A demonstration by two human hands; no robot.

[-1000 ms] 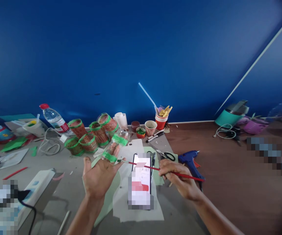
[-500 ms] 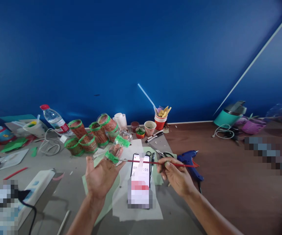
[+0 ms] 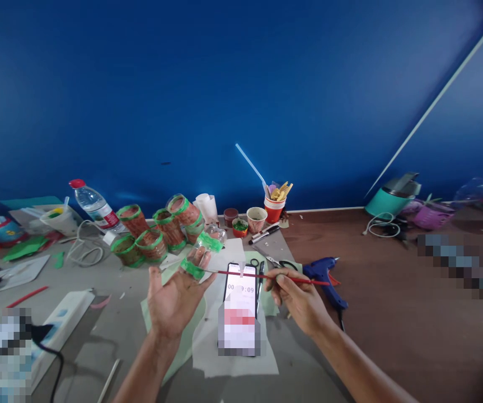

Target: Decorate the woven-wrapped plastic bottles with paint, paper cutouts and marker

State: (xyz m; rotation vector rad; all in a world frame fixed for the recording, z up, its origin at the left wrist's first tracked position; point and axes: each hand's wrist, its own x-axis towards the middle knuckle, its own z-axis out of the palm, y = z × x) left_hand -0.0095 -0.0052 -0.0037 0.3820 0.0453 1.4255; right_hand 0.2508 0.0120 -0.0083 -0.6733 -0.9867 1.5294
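Observation:
My left hand (image 3: 174, 305) holds up a clear plastic bottle piece (image 3: 202, 254) with green painted bands at both ends; some fingers show through its clear wall, and the thumb stands apart. My right hand (image 3: 295, 296) pinches a paintbrush (image 3: 243, 274) with a long red handle. The brush tip meets the green band nearest my left palm. Below the brush lies a phone (image 3: 241, 302) with a running timer on its screen, on white paper (image 3: 205, 358). A small cup of green paint (image 3: 240, 226) stands behind the phone.
Several brown containers with green rims (image 3: 151, 244) stand behind my left hand, near a water bottle (image 3: 96, 207). A blue glue gun (image 3: 324, 277) and scissors (image 3: 281, 263) lie near my right hand. A red cup (image 3: 275, 211) holds plastic cutlery at the back.
My right hand and the paintbrush have shifted slightly left and up, the tip staying at the lower green band. My left hand and the bottle piece stay nearly still.

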